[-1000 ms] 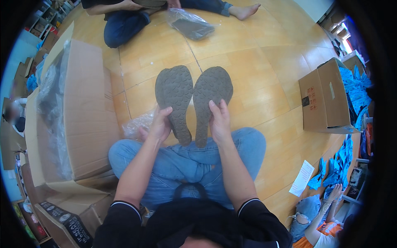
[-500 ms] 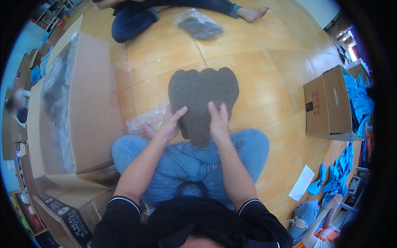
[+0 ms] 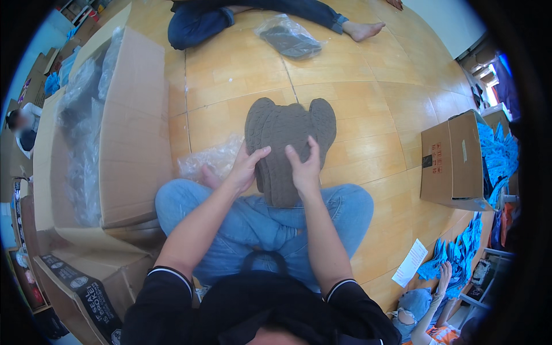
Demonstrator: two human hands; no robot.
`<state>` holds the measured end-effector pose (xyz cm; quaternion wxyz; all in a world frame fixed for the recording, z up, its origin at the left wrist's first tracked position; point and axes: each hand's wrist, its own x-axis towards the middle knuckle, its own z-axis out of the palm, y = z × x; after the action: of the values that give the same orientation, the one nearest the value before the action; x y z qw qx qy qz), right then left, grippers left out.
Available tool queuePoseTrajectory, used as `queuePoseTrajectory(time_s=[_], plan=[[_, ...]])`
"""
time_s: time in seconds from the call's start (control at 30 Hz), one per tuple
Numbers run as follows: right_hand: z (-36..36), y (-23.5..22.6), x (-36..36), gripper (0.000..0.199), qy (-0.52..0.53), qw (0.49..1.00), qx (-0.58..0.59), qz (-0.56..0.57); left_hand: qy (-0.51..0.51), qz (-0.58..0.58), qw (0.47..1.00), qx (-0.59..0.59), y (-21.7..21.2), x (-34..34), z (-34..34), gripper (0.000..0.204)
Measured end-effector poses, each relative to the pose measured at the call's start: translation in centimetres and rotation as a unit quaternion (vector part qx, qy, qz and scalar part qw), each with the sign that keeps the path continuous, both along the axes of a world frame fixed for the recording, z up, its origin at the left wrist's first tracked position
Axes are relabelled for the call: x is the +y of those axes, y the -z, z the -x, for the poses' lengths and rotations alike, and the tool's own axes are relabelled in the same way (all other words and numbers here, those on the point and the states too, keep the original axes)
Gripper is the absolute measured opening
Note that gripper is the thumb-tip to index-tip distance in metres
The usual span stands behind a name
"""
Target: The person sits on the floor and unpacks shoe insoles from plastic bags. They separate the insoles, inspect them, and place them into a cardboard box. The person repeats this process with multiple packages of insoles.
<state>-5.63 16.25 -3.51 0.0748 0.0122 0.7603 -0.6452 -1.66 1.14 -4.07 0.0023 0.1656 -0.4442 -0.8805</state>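
A grey-brown quilted fabric pad [image 3: 287, 123], with rounded side lobes and a narrow lower end, is held up over my crossed legs. Layers show along its left edge, like several pieces stacked. My left hand [image 3: 246, 167] grips that edge, thumb on top and fingers hidden behind. At the right side of the narrow part is my right hand [image 3: 305, 168], its thumb and forefinger spread over the top surface; its other fingers are mostly hidden.
A big open carton [image 3: 129, 132] with clear plastic bags stands at my left. Crumpled clear plastic [image 3: 213, 158] lies by my foot. Ahead is a bagged dark item [image 3: 290, 37] near another person's leg [image 3: 259, 7]. On the right are a carton of blue pieces [image 3: 451, 161] and a paper sheet [image 3: 410, 263].
The pad has turned slightly and tilted, showing its layered left edge and separate lobes more plainly. My right forefinger and thumb have spread apart. The whole view has shifted a little.
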Motion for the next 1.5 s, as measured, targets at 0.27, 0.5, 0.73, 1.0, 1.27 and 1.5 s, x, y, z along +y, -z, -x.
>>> queuePoseTrajectory(time_s=[0.27,0.5,0.73,1.0,1.27,1.5], plan=[[1.4,0.4,1.4,0.079,0.069,0.989,0.118,0.048,0.008,0.000,1.000,0.008,0.0,-0.5,-0.1,0.056],[1.3,1.0,0.7,0.080,0.032,0.993,0.099,0.059,-0.048,-0.017,0.999,-0.009,0.1,-0.3,0.1,0.050],[1.1,1.2,1.0,0.082,0.018,0.997,0.063,0.047,-0.008,-0.165,0.986,-0.037,0.2,-1.3,0.1,0.051],[1.7,2.0,0.6,0.083,0.025,0.990,0.067,0.121,-0.020,-0.010,1.000,0.012,0.1,-0.5,0.0,0.056],[0.6,2.4,-0.2,0.086,-0.017,0.997,0.068,-0.005,-0.021,0.046,0.998,0.022,0.4,-0.6,0.1,0.052],[2.1,1.6,0.9,0.081,0.091,0.971,-0.023,0.221,-0.058,-0.008,0.998,0.001,0.5,-0.7,0.2,0.052]])
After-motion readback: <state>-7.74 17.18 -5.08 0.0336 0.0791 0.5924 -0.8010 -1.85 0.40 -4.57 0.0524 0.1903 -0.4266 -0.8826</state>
